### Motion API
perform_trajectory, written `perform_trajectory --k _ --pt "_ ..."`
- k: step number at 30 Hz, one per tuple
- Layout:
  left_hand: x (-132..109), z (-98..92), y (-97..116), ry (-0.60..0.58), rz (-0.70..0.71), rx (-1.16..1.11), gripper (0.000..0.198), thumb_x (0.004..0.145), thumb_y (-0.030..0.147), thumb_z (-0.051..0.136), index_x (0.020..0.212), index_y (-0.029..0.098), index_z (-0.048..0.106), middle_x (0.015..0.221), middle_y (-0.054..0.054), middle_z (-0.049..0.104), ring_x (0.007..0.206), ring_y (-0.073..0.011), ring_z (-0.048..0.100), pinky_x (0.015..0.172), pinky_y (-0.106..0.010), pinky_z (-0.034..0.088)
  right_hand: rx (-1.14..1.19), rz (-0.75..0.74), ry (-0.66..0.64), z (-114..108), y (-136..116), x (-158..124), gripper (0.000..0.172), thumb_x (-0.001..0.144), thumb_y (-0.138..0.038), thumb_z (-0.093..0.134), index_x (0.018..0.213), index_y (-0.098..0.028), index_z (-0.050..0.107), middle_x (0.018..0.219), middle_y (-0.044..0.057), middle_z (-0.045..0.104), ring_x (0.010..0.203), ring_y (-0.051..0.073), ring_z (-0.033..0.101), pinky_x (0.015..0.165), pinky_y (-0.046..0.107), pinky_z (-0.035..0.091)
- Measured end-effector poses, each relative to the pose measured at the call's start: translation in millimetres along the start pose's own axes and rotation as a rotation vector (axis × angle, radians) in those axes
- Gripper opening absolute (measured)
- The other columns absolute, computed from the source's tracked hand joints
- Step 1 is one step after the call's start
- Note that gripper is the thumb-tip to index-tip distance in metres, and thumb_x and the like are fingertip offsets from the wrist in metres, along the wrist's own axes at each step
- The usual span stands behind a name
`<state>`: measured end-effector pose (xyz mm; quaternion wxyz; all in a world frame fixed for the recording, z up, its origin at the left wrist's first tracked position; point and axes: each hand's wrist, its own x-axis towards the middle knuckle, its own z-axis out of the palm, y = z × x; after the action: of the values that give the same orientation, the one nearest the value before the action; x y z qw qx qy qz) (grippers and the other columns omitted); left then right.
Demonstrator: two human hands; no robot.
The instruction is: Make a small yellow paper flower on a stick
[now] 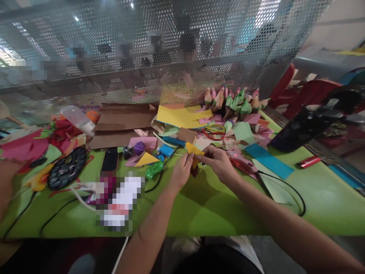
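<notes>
A small folded piece of yellow paper (194, 150) is held just above the green table (216, 213), well to the right of the black smartphone (110, 159) that lies flat on it. The left edge of the piece is pinched by the left hand (181, 171), with thumb and fingertips closed narrowly on the paper. The right edge is gripped by the right hand (218, 161) in the same way, fingers curled and closed on it. Both hands are nearly touching. A flat yellow paper triangle (146, 159) is placed just right of the smartphone, and a crumpled green foil wrapper (154, 169) is found beside it, between the smartphone and the left hand. A round black perforated disc (67, 168) is located left of the smartphone. A cluster of pink and green paper cones (234, 101) and a blue paper rectangle (269, 160) are located far right of the smartphone, beyond the hands.
</notes>
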<state>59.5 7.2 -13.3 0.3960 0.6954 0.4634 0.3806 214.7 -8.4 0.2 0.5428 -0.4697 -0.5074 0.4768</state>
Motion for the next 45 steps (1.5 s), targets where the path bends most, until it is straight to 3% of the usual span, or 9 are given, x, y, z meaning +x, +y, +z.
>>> perform_trajectory --k 6,11,14,19,23,27,34,38,45 --pt "0 -5.4 3 -0.076 0.042 0.361 0.025 0.101 0.036 0.041 0.095 0.020 0.060 0.079 -0.005 0.067 0.070 -0.0197 0.062 0.067 -0.029 0.045 -0.002 -0.056 -0.031 -2 -9 1 0.045 0.063 -0.052 0.085 0.089 -0.022 0.065 0.081 0.001 0.065 0.074 0.016 0.057 0.067 0.030 0.047" --pt "-2 -4.9 9 -0.156 0.065 0.554 0.033 0.103 0.039 0.034 0.111 0.020 0.059 0.088 -0.008 0.071 0.078 -0.0235 0.068 0.068 -0.031 0.045 -0.038 -0.045 0.010 -6 -5 3 0.038 0.068 -0.054 0.081 0.071 -0.020 0.063 0.070 0.000 0.061 0.067 0.015 0.054 0.064 0.030 0.044" --pt "-2 -4.5 12 -0.170 0.054 0.600 0.035 0.104 0.040 0.031 0.111 0.020 0.058 0.087 -0.008 0.072 0.079 -0.0241 0.069 0.067 -0.030 0.044 -0.020 -0.035 0.020 -7 -3 4 0.038 0.068 -0.054 0.080 0.072 -0.020 0.065 0.069 0.000 0.061 0.066 0.015 0.054 0.063 0.030 0.044" --pt "0 -5.3 13 -0.162 0.055 0.657 0.031 0.103 0.040 0.036 0.110 0.021 0.060 0.083 -0.008 0.072 0.073 -0.0231 0.068 0.065 -0.029 0.043 -0.141 -0.204 0.065 -10 -9 3 0.032 0.073 -0.044 0.079 0.096 -0.023 0.073 0.081 0.000 0.062 0.068 0.015 0.053 0.062 0.029 0.044" --pt "0 -4.8 16 -0.163 0.020 0.679 0.033 0.103 0.041 0.035 0.107 0.021 0.061 0.076 -0.007 0.070 0.070 -0.0250 0.068 0.064 -0.031 0.042 -0.314 -0.368 0.105 -12 -15 0 0.013 0.082 -0.038 0.073 0.086 -0.025 0.075 0.091 0.004 0.064 0.076 0.017 0.057 0.070 0.032 0.048" --pt "1 -4.2 18 -0.168 -0.053 0.688 0.034 0.103 0.041 0.034 0.105 0.020 0.061 0.077 -0.008 0.069 0.070 -0.0266 0.068 0.064 -0.032 0.042 -0.385 -0.459 0.124 -12 -13 0 0.012 0.085 -0.036 0.070 0.081 -0.026 0.073 0.098 0.006 0.064 0.092 0.021 0.061 0.077 0.034 0.050" --pt "-2 -1.9 18 -0.113 0.013 0.739 0.033 0.104 0.037 0.033 0.105 0.021 0.060 0.077 -0.007 0.070 0.068 -0.0236 0.067 0.062 -0.029 0.039 -0.138 -0.215 0.109 -13 -3 8 0.022 0.076 -0.043 0.073 0.080 -0.022 0.065 0.085 0.003 0.069 0.078 0.019 0.063 0.077 0.034 0.049" --pt "-2 -0.8 15 -0.097 0.068 0.741 0.033 0.104 0.039 0.034 0.106 0.021 0.061 0.075 -0.007 0.070 0.066 -0.0226 0.066 0.061 -0.028 0.039 -0.054 -0.115 0.080 -14 -3 10 0.029 0.070 -0.048 0.076 0.078 -0.023 0.064 0.079 0.002 0.067 0.074 0.017 0.060 0.069 0.032 0.047" --pt "-2 -1.0 10 -0.057 0.093 0.640 0.030 0.102 0.040 0.039 0.101 0.022 0.063 0.073 -0.005 0.068 0.065 -0.0207 0.064 0.061 -0.027 0.038 0.038 -0.074 0.101 -13 -3 10 0.034 0.065 -0.045 0.082 0.080 -0.022 0.062 0.074 0.000 0.064 0.070 0.015 0.058 0.066 0.029 0.046"
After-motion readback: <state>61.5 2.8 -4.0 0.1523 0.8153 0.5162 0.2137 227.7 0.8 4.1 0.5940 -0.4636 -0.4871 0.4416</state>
